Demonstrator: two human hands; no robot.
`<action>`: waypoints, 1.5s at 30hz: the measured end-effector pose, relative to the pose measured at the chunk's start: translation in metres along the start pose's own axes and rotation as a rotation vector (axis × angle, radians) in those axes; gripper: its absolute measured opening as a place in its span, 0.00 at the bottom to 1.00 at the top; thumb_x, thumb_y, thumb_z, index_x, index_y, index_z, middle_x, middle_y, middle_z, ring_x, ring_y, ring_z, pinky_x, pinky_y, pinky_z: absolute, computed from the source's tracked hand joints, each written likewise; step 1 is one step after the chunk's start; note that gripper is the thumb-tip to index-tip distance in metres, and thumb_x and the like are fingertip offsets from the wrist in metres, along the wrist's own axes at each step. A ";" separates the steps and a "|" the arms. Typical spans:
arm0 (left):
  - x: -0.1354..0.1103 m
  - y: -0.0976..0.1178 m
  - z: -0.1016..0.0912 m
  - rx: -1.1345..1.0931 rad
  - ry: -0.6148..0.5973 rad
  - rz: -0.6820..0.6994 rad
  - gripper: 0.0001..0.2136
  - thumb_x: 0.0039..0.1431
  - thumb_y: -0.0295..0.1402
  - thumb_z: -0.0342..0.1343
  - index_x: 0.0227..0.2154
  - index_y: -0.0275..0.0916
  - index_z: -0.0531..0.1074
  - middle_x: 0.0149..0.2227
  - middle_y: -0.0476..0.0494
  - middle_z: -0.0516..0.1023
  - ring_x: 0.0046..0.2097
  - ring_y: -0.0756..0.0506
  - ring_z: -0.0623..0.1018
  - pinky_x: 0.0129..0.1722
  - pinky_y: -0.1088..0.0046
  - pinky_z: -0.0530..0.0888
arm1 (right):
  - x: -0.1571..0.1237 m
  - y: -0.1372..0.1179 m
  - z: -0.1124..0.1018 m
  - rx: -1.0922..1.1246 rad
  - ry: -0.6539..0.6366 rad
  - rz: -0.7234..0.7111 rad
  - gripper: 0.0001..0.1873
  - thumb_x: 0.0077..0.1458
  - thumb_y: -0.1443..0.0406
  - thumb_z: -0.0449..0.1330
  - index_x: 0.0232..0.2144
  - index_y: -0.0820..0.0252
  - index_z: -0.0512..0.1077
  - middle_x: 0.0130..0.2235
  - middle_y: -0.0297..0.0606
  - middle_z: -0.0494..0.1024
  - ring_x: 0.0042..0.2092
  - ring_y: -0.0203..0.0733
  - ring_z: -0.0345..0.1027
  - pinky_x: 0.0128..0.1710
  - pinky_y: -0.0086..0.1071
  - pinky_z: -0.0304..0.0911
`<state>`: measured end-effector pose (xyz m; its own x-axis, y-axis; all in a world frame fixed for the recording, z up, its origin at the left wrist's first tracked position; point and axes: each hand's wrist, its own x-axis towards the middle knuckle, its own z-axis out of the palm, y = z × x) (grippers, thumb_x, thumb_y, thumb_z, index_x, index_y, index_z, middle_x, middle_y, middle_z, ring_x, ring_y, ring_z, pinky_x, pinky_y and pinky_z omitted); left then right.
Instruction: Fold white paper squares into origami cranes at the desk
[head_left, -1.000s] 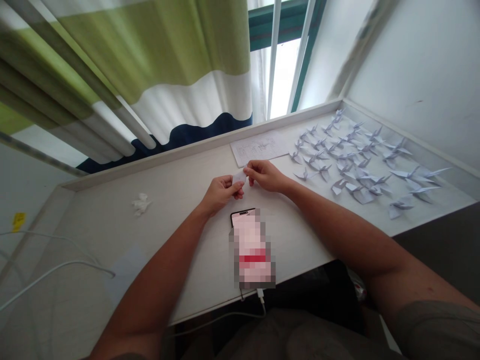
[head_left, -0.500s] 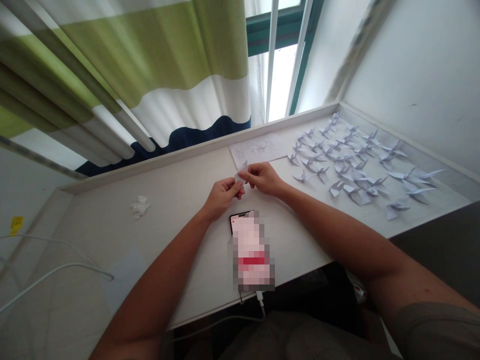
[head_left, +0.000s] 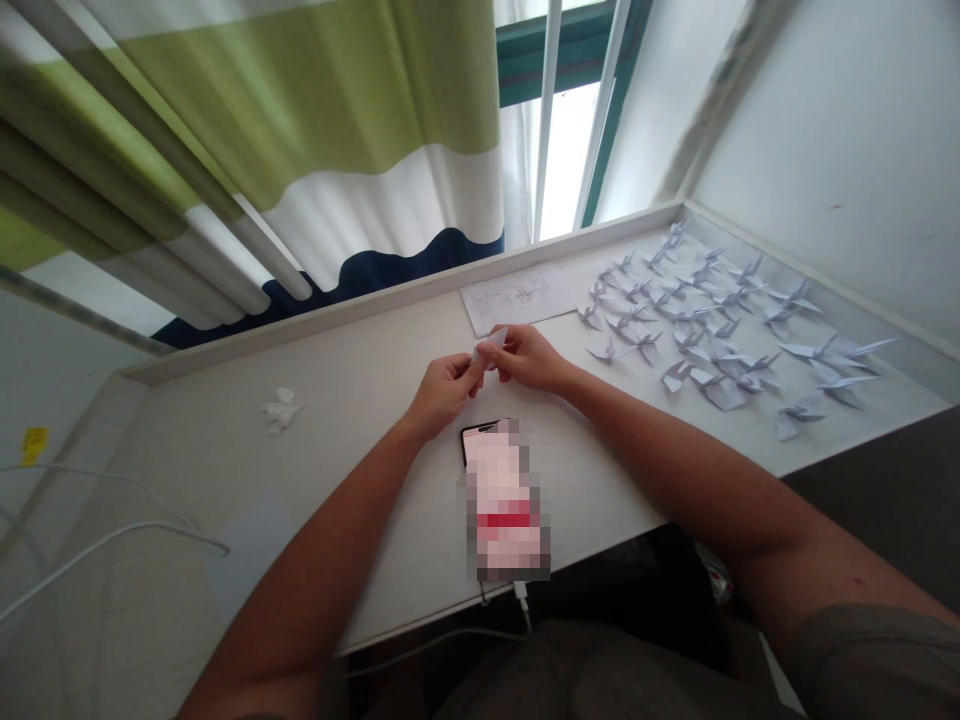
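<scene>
A small piece of folded white paper [head_left: 495, 343] is pinched between my two hands above the middle of the desk. My left hand [head_left: 444, 392] grips its lower left side with thumb and fingers. From the right, my right hand [head_left: 530, 357] closes on the same paper, its thumb near the left thumb. One pointed tip of the paper sticks up between the hands; the rest is covered by fingers. Several white folded paper cranes [head_left: 697, 320] stand in a group to the right of my right hand.
A phone [head_left: 504, 500], its screen blurred, lies below my hands with a white charging cable [head_left: 523, 605] at its near end. Printed paper [head_left: 517, 298] lies behind my hands. Crumpled tissue [head_left: 281, 411] is at left, near looping white cables [head_left: 135, 535]. A raised rim [head_left: 360, 298] edges the desk.
Both hands still hold the paper, which has turned so its point now leans up and right. My fingers have drawn slightly closer together. The desk items keep their places.
</scene>
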<state>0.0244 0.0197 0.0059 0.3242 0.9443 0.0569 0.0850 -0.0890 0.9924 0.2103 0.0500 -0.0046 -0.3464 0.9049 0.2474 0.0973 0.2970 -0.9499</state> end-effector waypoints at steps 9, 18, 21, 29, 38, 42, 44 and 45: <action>0.000 0.004 -0.004 -0.096 -0.095 -0.115 0.24 0.51 0.56 0.73 0.24 0.37 0.80 0.24 0.43 0.79 0.23 0.51 0.69 0.26 0.72 0.66 | -0.001 0.000 0.001 0.124 0.018 0.063 0.43 0.60 0.30 0.54 0.21 0.61 0.75 0.21 0.39 0.77 0.21 0.36 0.69 0.21 0.30 0.63; 0.000 -0.001 -0.003 -0.093 0.038 -0.024 0.24 0.56 0.56 0.71 0.28 0.36 0.80 0.27 0.43 0.81 0.28 0.49 0.76 0.33 0.71 0.74 | -0.001 0.000 0.003 0.156 0.025 0.024 0.35 0.53 0.32 0.66 0.24 0.57 0.70 0.20 0.31 0.74 0.20 0.33 0.68 0.21 0.28 0.62; 0.003 -0.007 -0.007 0.022 0.038 -0.007 0.23 0.61 0.56 0.66 0.31 0.36 0.81 0.31 0.40 0.84 0.31 0.46 0.79 0.34 0.69 0.76 | 0.000 0.003 -0.002 0.086 -0.009 0.012 0.36 0.58 0.33 0.62 0.21 0.57 0.67 0.19 0.31 0.73 0.20 0.32 0.66 0.21 0.28 0.61; 0.006 -0.026 -0.023 0.904 0.169 0.383 0.17 0.74 0.31 0.50 0.54 0.42 0.82 0.46 0.38 0.83 0.48 0.40 0.77 0.53 0.58 0.76 | 0.004 0.010 -0.014 0.048 0.023 0.120 0.20 0.62 0.52 0.69 0.48 0.59 0.75 0.29 0.33 0.80 0.25 0.35 0.71 0.24 0.29 0.68; -0.006 -0.008 -0.017 1.340 -0.117 0.425 0.18 0.71 0.38 0.54 0.57 0.37 0.79 0.49 0.31 0.81 0.53 0.32 0.74 0.51 0.51 0.74 | 0.008 0.024 -0.015 -0.277 0.109 0.014 0.15 0.55 0.67 0.67 0.47 0.57 0.80 0.39 0.38 0.84 0.43 0.45 0.78 0.49 0.40 0.73; -0.004 -0.012 -0.019 1.280 -0.110 0.416 0.16 0.72 0.38 0.54 0.53 0.38 0.81 0.48 0.33 0.81 0.52 0.33 0.75 0.50 0.52 0.75 | 0.008 0.021 -0.018 -0.319 0.087 0.050 0.12 0.60 0.66 0.63 0.44 0.59 0.82 0.38 0.39 0.85 0.39 0.44 0.76 0.47 0.40 0.71; -0.001 -0.015 -0.020 1.255 -0.081 0.420 0.15 0.72 0.35 0.54 0.54 0.39 0.81 0.47 0.34 0.81 0.51 0.34 0.76 0.50 0.54 0.75 | 0.008 0.019 -0.018 -0.320 0.085 0.057 0.11 0.62 0.60 0.64 0.41 0.60 0.82 0.39 0.41 0.85 0.40 0.45 0.76 0.46 0.40 0.71; 0.000 -0.017 -0.021 1.244 -0.067 0.425 0.15 0.72 0.33 0.53 0.55 0.40 0.80 0.46 0.35 0.81 0.50 0.35 0.76 0.50 0.55 0.75 | 0.007 0.019 -0.018 -0.324 0.075 0.057 0.12 0.61 0.58 0.65 0.41 0.60 0.82 0.40 0.42 0.86 0.41 0.46 0.77 0.46 0.40 0.71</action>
<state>0.0031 0.0280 -0.0083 0.5831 0.7563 0.2966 0.7590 -0.6373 0.1331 0.2265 0.0676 -0.0170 -0.2633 0.9392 0.2206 0.4101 0.3159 -0.8556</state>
